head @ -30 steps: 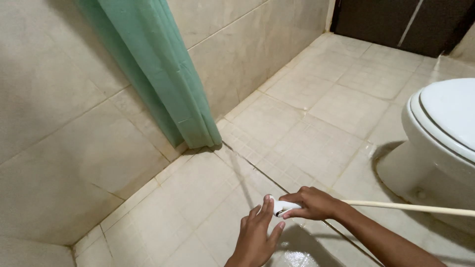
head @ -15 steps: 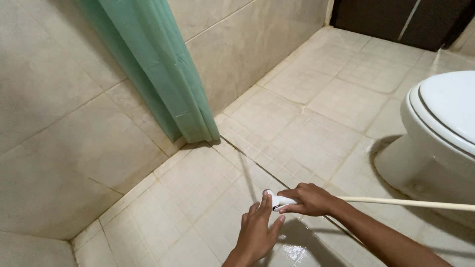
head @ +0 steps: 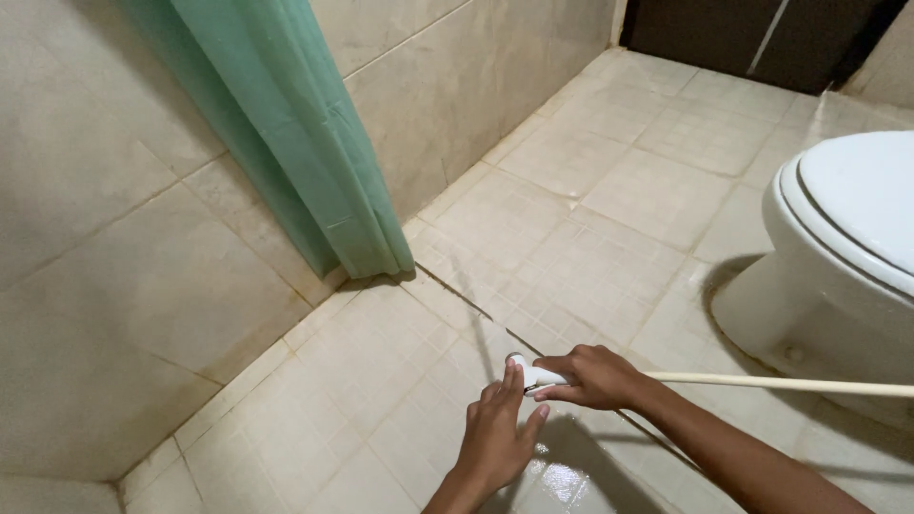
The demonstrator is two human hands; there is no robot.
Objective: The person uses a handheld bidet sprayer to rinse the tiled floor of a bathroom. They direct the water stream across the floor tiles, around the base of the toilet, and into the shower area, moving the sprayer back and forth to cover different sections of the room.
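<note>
My right hand [head: 595, 377] grips a small white spray nozzle [head: 526, 371] low over the tiled floor [head: 590, 238]. A cream hose [head: 781, 384] runs from the nozzle off to the right. My left hand [head: 497, 433] is just below the nozzle, fingers together and fingertips touching its head. The floor under both hands is wet and glossy. A thin stream of water seems to leave the nozzle toward the curtain, but it is faint.
A green shower curtain [head: 295, 143] hangs at the upper left against the beige tiled wall [head: 105, 266]. A white toilet [head: 838, 257] stands at the right. A dark door [head: 762, 38] is at the far end.
Both hands with the nozzle have stayed in nearly the same spot. The view has shifted slightly; the left hand's fingers sit a little closer to the nozzle head.
</note>
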